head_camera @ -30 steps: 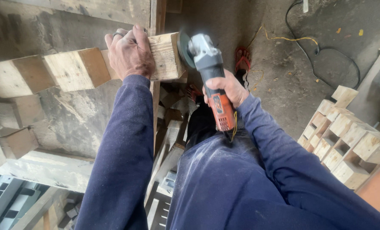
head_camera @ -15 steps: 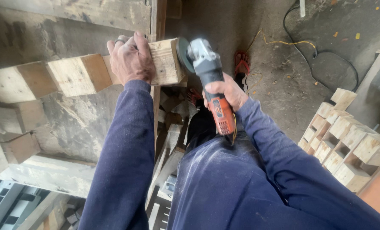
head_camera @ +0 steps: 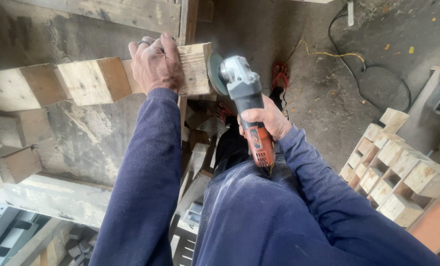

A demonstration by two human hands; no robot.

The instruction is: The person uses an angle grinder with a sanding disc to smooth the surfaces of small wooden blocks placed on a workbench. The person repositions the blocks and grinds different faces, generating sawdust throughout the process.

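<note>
My left hand presses down on a pale wooden block at the right end of a row of blocks on the workbench. My right hand grips the orange and grey handle of an angle grinder. The grinder's disc sits flat against the block's right end face. Both arms wear dark blue sleeves, and a ring shows on the left hand.
More wooden blocks line the grey, worn bench to the left. A stack of similar blocks stands at the right. Cables run over the dirty concrete floor. A red sandal lies beyond the grinder. Scrap wood lies below.
The view has shifted slightly. The hands, the block and the grinder keep the same pose, with the disc staying at the block's end.
</note>
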